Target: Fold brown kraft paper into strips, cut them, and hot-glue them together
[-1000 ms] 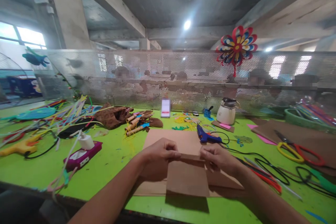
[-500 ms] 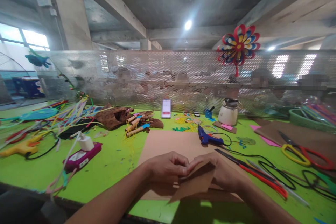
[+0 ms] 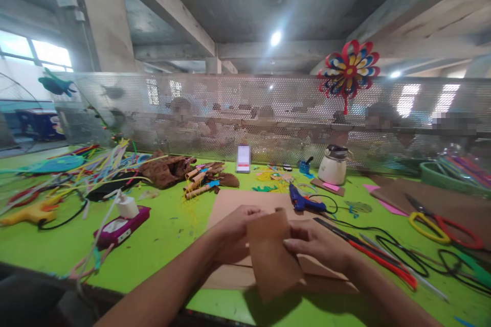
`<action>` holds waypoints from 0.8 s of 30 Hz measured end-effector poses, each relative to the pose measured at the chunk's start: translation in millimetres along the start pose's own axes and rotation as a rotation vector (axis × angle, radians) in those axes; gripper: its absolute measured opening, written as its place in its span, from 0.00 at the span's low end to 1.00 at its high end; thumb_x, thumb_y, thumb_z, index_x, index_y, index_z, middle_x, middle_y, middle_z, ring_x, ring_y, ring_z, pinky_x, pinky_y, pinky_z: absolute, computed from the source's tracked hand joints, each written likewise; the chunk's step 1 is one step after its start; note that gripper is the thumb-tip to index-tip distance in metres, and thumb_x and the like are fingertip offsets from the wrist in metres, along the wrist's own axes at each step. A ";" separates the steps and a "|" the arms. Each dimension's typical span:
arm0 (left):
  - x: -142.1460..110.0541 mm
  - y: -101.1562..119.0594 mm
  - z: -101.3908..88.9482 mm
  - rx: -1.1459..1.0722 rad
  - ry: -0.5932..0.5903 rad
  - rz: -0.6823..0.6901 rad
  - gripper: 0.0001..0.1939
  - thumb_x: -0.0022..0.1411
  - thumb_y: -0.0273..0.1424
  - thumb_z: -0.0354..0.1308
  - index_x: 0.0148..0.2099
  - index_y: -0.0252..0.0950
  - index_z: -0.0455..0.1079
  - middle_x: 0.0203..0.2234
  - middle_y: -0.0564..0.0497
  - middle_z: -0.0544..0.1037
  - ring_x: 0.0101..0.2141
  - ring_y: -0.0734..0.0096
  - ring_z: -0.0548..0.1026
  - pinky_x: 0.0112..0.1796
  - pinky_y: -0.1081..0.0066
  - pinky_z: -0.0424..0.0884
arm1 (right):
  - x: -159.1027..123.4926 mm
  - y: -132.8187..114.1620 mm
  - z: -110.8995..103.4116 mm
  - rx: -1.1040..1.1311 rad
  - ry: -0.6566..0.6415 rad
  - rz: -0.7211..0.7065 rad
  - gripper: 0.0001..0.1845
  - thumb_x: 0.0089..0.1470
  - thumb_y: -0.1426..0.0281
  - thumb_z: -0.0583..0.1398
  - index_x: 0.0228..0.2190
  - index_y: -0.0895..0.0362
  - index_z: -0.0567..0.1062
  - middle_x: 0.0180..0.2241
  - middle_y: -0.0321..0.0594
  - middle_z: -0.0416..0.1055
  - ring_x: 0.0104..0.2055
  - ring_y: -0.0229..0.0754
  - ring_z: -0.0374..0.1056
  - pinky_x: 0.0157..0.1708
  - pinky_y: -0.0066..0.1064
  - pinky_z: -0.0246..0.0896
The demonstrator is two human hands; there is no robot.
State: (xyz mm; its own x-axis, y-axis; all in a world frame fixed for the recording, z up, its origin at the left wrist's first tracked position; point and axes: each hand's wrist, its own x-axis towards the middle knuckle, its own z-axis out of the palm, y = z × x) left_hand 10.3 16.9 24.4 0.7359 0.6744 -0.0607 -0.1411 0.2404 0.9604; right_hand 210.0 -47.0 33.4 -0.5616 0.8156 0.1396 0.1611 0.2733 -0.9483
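Note:
A piece of brown paper [image 3: 271,255] is held up between both hands, its broad face turned toward me and its top edge curled. My left hand [image 3: 236,230] grips its left edge, with the fingertips partly hidden behind the paper. On the right edge, my right hand [image 3: 312,242] pinches it, thumb in front. Beneath the hands lies a larger tan sheet of paper [image 3: 230,207] flat on the table. A blue hot glue gun [image 3: 305,202] rests at the sheet's far right corner.
To the right are a red-handled cutting tool [image 3: 387,258], black cord and scissors [image 3: 429,227]. A white kettle [image 3: 332,166] stands farther back. At left are a purple power strip [image 3: 125,227], a yellow glue gun [image 3: 32,212] and tangled strips. A perforated metal screen [image 3: 215,127] borders the table.
The brown paper has been turned from a slanted, folded position to face me more squarely. My left hand has moved up and slightly left; my right hand has shifted its grip to the right edge.

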 end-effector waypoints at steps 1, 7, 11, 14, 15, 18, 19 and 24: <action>1.4 3.7 -3.2 0.096 0.027 0.030 0.17 0.54 0.42 0.59 0.34 0.30 0.72 0.26 0.49 0.74 0.25 0.74 0.69 0.29 0.74 0.64 | 1.4 2.0 -1.2 -0.090 0.002 0.037 0.17 0.55 0.59 0.57 0.35 0.61 0.75 0.30 0.40 0.72 0.33 0.39 0.65 0.34 0.29 0.61; 0.6 -1.1 -9.7 0.724 0.078 0.179 0.18 0.60 0.41 0.50 0.38 0.31 0.72 0.34 0.46 0.74 0.34 0.70 0.69 0.33 0.73 0.63 | 9.4 27.8 2.3 -0.554 0.117 0.078 0.15 0.57 0.65 0.53 0.26 0.61 0.73 0.25 0.37 0.69 0.28 0.37 0.61 0.28 0.26 0.54; 7.1 -17.9 -11.7 0.910 -0.007 0.123 0.15 0.57 0.37 0.53 0.34 0.30 0.74 0.26 0.51 0.73 0.29 0.71 0.67 0.29 0.75 0.62 | 9.1 33.1 11.3 -0.541 0.223 0.063 0.11 0.56 0.68 0.54 0.29 0.60 0.74 0.30 0.39 0.71 0.31 0.38 0.64 0.29 0.26 0.56; 14.5 -20.1 -19.0 1.152 -0.026 0.216 0.12 0.56 0.35 0.55 0.35 0.32 0.76 0.28 0.51 0.73 0.31 0.71 0.67 0.33 0.74 0.63 | 12.7 37.5 14.2 -0.596 0.286 0.046 0.10 0.55 0.68 0.56 0.29 0.59 0.76 0.31 0.40 0.71 0.33 0.39 0.65 0.32 0.26 0.57; 16.1 -19.2 -21.4 1.223 -0.017 0.254 0.12 0.56 0.35 0.56 0.35 0.33 0.77 0.29 0.50 0.73 0.33 0.70 0.67 0.35 0.73 0.63 | 15.1 40.7 13.8 -0.619 0.301 0.044 0.10 0.54 0.68 0.56 0.28 0.59 0.77 0.32 0.40 0.71 0.34 0.39 0.65 0.33 0.27 0.57; 17.2 -15.7 -26.5 1.366 0.013 0.310 0.12 0.58 0.36 0.56 0.36 0.36 0.77 0.33 0.48 0.72 0.36 0.68 0.67 0.37 0.73 0.63 | 23.5 53.2 9.8 -0.682 0.311 0.042 0.10 0.54 0.68 0.58 0.29 0.59 0.78 0.30 0.40 0.71 0.34 0.39 0.65 0.34 0.27 0.57; 16.8 -15.0 -27.3 1.394 0.021 0.312 0.13 0.59 0.37 0.55 0.36 0.36 0.77 0.33 0.48 0.71 0.36 0.67 0.67 0.37 0.73 0.63 | 25.7 56.9 8.0 -0.705 0.307 0.037 0.09 0.53 0.68 0.59 0.29 0.59 0.79 0.30 0.40 0.71 0.34 0.39 0.65 0.34 0.27 0.57; 15.4 -14.6 -27.0 1.479 0.018 0.302 0.14 0.61 0.38 0.54 0.38 0.35 0.76 0.30 0.48 0.70 0.34 0.68 0.67 0.35 0.72 0.62 | 27.8 63.0 2.8 -0.751 0.316 -0.004 0.08 0.53 0.69 0.60 0.28 0.59 0.78 0.29 0.40 0.71 0.34 0.40 0.65 0.34 0.28 0.57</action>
State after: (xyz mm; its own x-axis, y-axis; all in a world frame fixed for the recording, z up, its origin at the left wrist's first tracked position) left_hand 5.8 42.6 2.1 0.7922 0.5797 0.1907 0.5019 -0.7967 0.3367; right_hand 202.2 -8.5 -23.3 -0.3260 0.8884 0.3232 0.7236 0.4545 -0.5195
